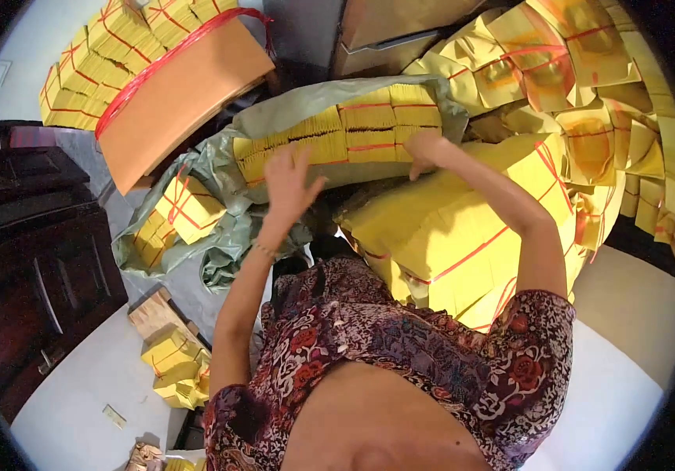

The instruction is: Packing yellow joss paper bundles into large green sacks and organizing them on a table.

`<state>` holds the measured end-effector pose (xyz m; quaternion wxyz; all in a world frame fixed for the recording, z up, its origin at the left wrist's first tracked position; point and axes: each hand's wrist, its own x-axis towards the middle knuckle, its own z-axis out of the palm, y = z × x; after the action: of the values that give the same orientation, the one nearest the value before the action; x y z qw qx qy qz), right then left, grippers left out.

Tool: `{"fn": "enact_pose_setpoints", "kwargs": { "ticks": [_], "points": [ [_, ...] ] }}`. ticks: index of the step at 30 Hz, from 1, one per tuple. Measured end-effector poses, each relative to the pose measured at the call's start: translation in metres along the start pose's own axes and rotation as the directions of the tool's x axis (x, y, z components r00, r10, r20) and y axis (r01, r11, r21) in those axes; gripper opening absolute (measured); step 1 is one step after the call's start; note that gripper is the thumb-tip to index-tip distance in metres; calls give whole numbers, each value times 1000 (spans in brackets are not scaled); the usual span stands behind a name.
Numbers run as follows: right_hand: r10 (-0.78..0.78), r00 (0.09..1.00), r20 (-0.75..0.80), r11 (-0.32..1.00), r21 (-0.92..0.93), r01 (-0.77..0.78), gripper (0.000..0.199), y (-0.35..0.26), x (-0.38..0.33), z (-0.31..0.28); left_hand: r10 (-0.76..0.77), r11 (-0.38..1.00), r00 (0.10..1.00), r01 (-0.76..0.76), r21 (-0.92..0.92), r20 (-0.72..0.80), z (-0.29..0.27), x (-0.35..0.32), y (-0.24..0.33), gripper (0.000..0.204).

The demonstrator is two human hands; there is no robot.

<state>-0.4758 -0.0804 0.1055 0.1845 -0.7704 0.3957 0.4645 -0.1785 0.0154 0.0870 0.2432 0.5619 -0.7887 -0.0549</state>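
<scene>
A long green plastic sack [274, 118] lies ahead of me, its top open around packed rows of yellow paper bundles [369, 118] tied with red string. My left hand [289, 184] is over the near edge of these bundles, left of the middle, fingers and thumb spread and nothing in them. At the right end of the same row is my right hand [427, 151], with a finger or thumb pointing down and apart from the rest. It appears to hold nothing; whether it touches the bundles is unclear. A large yellow stack [447, 220] bound with red string sits below my right forearm.
At the upper left, an orange-brown board [188, 94] edged with red string stands before more yellow bundles [110, 47]. Loose yellow packets [588, 133] pile up at the right. A smaller green bag [129, 247] holds a tied bundle [190, 208]. Dark wooden furniture [31, 259] stands left.
</scene>
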Motion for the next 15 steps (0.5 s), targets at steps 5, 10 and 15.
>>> {"fn": "enact_pose_setpoints", "kwargs": {
  "ticks": [5, 10, 15],
  "points": [
    [-86, 993, 83, 983, -156, 98, 30, 23, 42, 78, 57, 997, 959, -41, -62, 278, 72, 1, 9, 49],
    [-163, 974, -159, 985, -88, 150, 20, 24, 15, 68, -149, 948, 759, 291, -126, 634, 52, -10, 13, 25],
    [-132, 981, -139, 991, 14, 135, 24, 33, 17, 30, -131, 951, 909, 227, -208, 396, 74, -22, 10, 20]
  ]
}}
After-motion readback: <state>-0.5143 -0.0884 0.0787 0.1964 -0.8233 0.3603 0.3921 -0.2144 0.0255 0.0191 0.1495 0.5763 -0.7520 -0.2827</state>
